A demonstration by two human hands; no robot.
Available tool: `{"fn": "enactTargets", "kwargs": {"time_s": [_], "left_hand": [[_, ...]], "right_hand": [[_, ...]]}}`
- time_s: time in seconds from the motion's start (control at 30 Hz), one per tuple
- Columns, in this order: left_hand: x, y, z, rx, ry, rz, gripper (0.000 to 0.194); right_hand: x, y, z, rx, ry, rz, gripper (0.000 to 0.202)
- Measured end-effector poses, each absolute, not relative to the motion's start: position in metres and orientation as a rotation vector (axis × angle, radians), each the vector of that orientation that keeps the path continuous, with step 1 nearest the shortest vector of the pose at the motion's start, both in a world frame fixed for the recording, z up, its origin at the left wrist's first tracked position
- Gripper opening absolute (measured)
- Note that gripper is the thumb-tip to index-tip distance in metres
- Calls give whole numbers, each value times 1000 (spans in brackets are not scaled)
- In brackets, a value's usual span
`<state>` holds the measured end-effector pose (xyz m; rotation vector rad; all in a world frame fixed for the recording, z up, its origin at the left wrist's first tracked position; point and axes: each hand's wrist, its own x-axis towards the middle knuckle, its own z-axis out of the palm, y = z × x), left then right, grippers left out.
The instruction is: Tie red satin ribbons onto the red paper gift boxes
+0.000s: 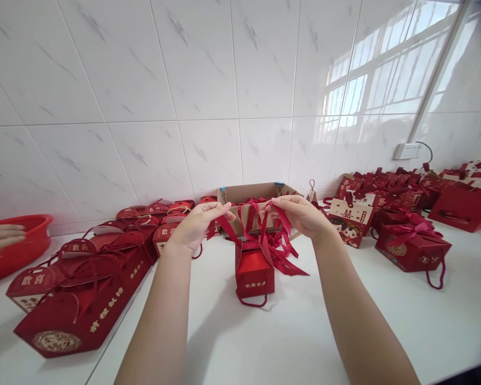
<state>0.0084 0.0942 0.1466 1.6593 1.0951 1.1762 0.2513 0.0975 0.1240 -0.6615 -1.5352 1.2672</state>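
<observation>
A small red gift box (255, 270) with gold characters stands on the white table in front of me, a red cord handle hanging down its near side. Red ribbon (284, 256) runs over its top, with loose tails trailing to the right. Above the box's left side, my left hand (202, 220) pinches one end of the ribbon between thumb and fingers. My right hand (299, 215) pinches another stretch of it on the right. Between the hands the ribbon rises from the box top in loose loops. Behind it sits an open cardboard carton (248, 191) with more red ribbon inside.
Rows of red gift boxes (108, 289) line the left. Another ribbon-tied box (412, 246) stands at right, before many red boxes and a printed card box (351, 219). At far left, another person's hand (2, 238) is over a red basin (44, 235). Behind is a tiled wall (204, 80).
</observation>
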Motion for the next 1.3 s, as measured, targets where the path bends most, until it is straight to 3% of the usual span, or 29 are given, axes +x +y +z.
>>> {"fn": "enactTargets", "kwargs": {"time_s": [0.37, 0.7, 0.8, 0.87, 0.97, 1.3], "left_hand": [[13, 94, 145, 1479, 885, 1209, 34], [15, 91, 148, 1535, 915, 1152, 30], [16, 90, 149, 1444, 875, 1201, 23], [17, 90, 149, 1431, 868, 1217, 25], [18, 91, 150, 1448, 837, 1184, 26], [16, 91, 152, 1506, 825, 1237, 25]], "right_hand": [[250, 91, 129, -538, -1552, 1001, 26], [255, 101, 118, -1481, -2085, 769, 24], [249, 117, 103, -1676, -2134, 868, 38], [245, 126, 93, -1685, -2097, 997, 43], [241, 134, 84, -1576, -2058, 1081, 31], [238, 125, 96, -1395, -1796, 847, 35]]}}
